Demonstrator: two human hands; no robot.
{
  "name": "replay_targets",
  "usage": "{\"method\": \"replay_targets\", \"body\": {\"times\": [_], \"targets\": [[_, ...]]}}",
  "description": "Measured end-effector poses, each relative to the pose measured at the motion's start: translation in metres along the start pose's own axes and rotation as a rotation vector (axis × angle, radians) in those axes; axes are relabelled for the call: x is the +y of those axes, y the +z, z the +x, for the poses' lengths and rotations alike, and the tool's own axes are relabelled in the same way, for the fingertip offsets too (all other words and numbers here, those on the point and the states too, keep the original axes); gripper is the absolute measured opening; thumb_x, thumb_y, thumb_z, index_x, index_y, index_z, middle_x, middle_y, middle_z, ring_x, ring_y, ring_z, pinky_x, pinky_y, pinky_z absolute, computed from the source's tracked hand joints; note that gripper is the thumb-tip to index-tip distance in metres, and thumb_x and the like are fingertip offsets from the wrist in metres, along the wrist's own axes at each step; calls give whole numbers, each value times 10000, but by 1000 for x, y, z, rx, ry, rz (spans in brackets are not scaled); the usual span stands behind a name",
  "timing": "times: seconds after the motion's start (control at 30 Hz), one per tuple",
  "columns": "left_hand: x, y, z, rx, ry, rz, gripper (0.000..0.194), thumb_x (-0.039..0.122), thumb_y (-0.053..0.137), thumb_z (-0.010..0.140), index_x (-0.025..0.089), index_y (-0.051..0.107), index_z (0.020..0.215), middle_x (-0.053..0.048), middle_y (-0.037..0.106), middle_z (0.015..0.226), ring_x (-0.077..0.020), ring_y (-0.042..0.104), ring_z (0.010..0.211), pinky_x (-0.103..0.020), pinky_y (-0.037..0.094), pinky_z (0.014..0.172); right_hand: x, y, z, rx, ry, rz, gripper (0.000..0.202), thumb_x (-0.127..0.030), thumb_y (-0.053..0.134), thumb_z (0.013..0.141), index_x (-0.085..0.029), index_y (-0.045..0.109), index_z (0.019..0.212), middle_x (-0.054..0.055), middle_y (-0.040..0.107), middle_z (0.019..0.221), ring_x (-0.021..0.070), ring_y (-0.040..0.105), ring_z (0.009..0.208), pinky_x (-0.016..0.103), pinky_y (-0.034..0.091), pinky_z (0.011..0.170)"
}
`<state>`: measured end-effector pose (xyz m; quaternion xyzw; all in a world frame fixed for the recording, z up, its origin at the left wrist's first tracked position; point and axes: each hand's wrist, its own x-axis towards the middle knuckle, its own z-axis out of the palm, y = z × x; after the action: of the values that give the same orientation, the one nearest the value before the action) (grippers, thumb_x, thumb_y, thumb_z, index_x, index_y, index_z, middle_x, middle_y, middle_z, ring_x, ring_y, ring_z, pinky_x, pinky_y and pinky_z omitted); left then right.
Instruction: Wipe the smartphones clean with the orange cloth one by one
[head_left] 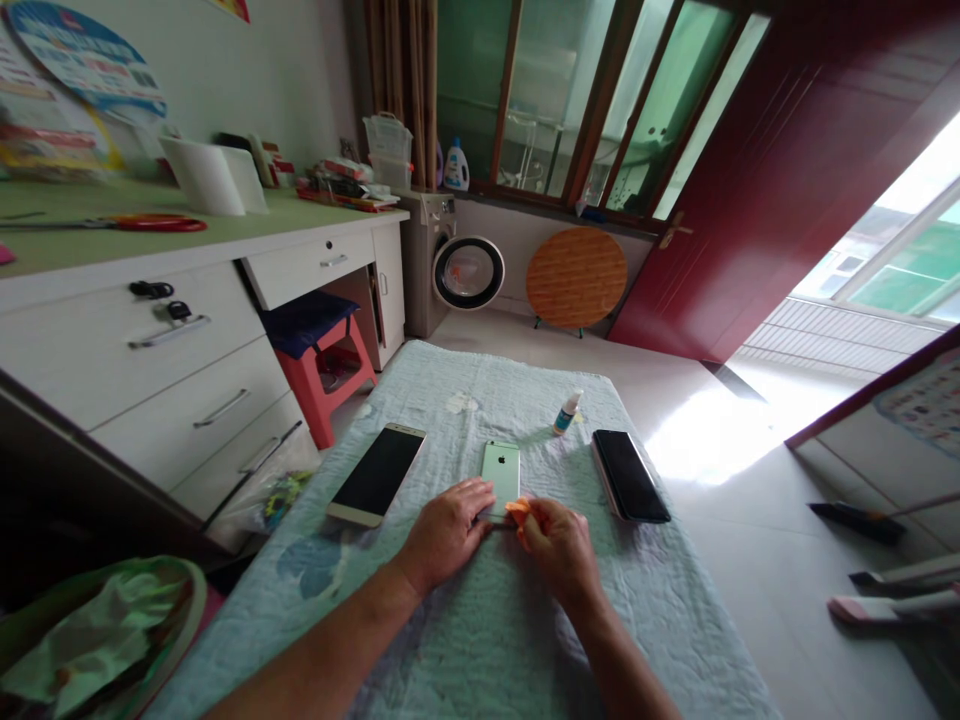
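Observation:
A silver smartphone (501, 465) lies back up on the cloth, its apple logo facing me. My left hand (448, 525) is closed on the phone's near left edge, fingers over its back and thumb at the bottom end. In my right hand (559, 545) an orange cloth (519, 512) is pinched, touching the phone's near right corner. To the left lies a gold-framed smartphone (379, 475) with a dark screen. On the right is a black smartphone (631, 475), its screen dark. A small white spray bottle (568, 412) stands upright beyond the phones.
A pale quilted cloth (450, 640) covers the table. At left stand a white desk (180, 370), a red stool (326, 375) and a waste bin (196, 590). Farther back are a washing machine (427, 260) with its door open and a round wooden tabletop (576, 277).

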<state>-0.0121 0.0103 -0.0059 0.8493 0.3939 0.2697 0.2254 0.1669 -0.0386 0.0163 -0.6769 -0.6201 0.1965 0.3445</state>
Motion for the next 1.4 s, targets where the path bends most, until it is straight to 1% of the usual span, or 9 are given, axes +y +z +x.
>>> {"method": "replay_targets", "body": {"times": [0.17, 0.33, 0.5, 0.63, 0.73, 0.83, 1.03, 1.2, 1.4], "targets": [[0, 1, 0, -3, 0, 10, 348, 127, 617, 794, 208, 655, 1130, -67, 623, 1271, -225, 550, 1214, -400, 430, 1059, -2, 3, 0, -5, -3, 83, 282, -308, 459, 865, -182, 674, 734, 3, 656, 651, 122, 569, 599, 195, 374, 576], [3, -3, 1, -23, -11, 3, 318, 166, 620, 806, 222, 661, 1117, -60, 623, 1272, -228, 549, 1216, -402, 429, 1057, -4, 6, 12, 9, -30, 70, 285, -307, 452, 858, -177, 671, 730, 11, 655, 655, 124, 556, 593, 199, 372, 567], [5, -7, 2, -53, -35, 2, 313, 201, 648, 806, 219, 666, 1118, -72, 613, 1284, -253, 537, 1228, -416, 422, 1060, 0, 8, 40, 23, 19, 44, 282, -307, 470, 831, -177, 684, 702, -18, 599, 539, 113, 507, 510, 205, 343, 526], [4, -7, 2, -67, -38, 3, 324, 193, 652, 804, 213, 664, 1128, -76, 612, 1286, -258, 535, 1230, -418, 417, 1063, 7, 12, 70, 96, 45, 16, 264, -313, 499, 806, -184, 716, 729, -8, 643, 596, 127, 548, 583, 210, 346, 555], [4, -7, 2, -69, -30, 7, 329, 183, 654, 803, 215, 663, 1130, -75, 609, 1289, -250, 530, 1235, -409, 411, 1068, 9, 17, 87, 113, 40, 13, 264, -281, 486, 796, -175, 714, 717, -4, 637, 572, 126, 538, 562, 215, 340, 548], [4, -8, 3, -63, -28, 3, 326, 185, 659, 802, 213, 665, 1126, -77, 616, 1280, -250, 534, 1230, -408, 414, 1065, 9, 23, 97, 90, 10, -5, 271, -241, 457, 796, -167, 714, 747, 5, 653, 597, 126, 540, 554, 214, 347, 549], [7, -9, 2, -58, -32, -4, 307, 191, 660, 811, 205, 670, 1117, -72, 630, 1259, -241, 550, 1210, -375, 422, 1057, 6, 31, 110, 33, -124, -308, 251, -163, 463, 785, -159, 713, 794, 72, 705, 817, 163, 593, 755, 230, 373, 681], [8, -10, 3, -73, -67, -30, 308, 196, 654, 815, 229, 671, 1121, -46, 626, 1269, -227, 545, 1216, -360, 402, 1070, -7, 41, 125, -72, -161, -369, 212, -149, 502, 779, -163, 713, 802, 85, 705, 824, 183, 589, 795, 249, 359, 719], [8, -11, 3, -88, -91, -21, 315, 197, 645, 825, 190, 663, 1139, -64, 610, 1291, -211, 522, 1240, -326, 377, 1086, -23, 57, 130, -168, -204, -424, 222, -159, 502, 807, -167, 701, 907, 87, 696, 923, 197, 568, 897, 253, 350, 749]]}}
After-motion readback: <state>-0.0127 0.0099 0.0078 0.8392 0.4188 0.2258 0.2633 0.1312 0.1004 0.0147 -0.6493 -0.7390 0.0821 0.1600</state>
